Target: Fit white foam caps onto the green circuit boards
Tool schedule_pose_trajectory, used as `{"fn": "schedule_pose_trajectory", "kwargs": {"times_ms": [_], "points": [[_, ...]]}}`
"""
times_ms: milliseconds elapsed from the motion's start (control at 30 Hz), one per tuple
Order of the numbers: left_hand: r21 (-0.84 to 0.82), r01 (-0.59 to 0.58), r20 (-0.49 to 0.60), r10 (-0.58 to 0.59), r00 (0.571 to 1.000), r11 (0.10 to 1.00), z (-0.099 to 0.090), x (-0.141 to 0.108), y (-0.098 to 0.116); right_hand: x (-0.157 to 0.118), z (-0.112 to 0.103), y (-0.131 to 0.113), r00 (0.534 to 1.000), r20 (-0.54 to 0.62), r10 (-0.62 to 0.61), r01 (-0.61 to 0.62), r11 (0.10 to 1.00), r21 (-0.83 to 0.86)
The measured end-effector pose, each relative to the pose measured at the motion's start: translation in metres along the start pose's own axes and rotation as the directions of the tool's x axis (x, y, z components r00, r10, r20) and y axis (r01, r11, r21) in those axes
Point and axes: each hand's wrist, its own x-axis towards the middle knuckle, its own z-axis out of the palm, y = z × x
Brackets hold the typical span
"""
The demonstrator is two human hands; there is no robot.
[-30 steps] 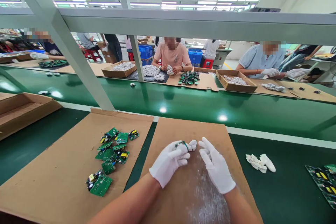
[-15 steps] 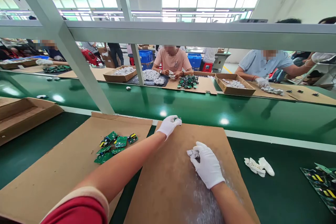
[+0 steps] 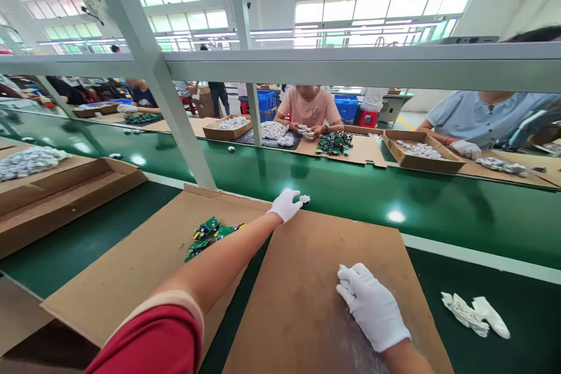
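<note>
My left hand [image 3: 286, 205] reaches past the far left corner of the brown cardboard [image 3: 315, 280], grip open, fingertips right by a small white-topped piece [image 3: 305, 200] on the green belt [image 3: 350, 187]; I can't tell whether they touch. My right hand [image 3: 374, 307] is curled over the cardboard's right side, and I can't make out what its grip holds. Green circuit boards [image 3: 211, 225] lie left of my left forearm; white scraps [image 3: 465, 312] lie near the worktop's [image 3: 526, 292] right edge.
</note>
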Motion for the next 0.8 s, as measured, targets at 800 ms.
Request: {"fn": "schedule_pose_trajectory", "kwargs": {"times_ms": [800], "points": [[-0.072, 0.083, 0.122, -0.073, 0.990, 0.994, -0.097, -0.108, -0.033, -0.005, -0.036, -0.028, 0.895, 0.141, 0.424, -0.333, 0.422, 0.843]]}}
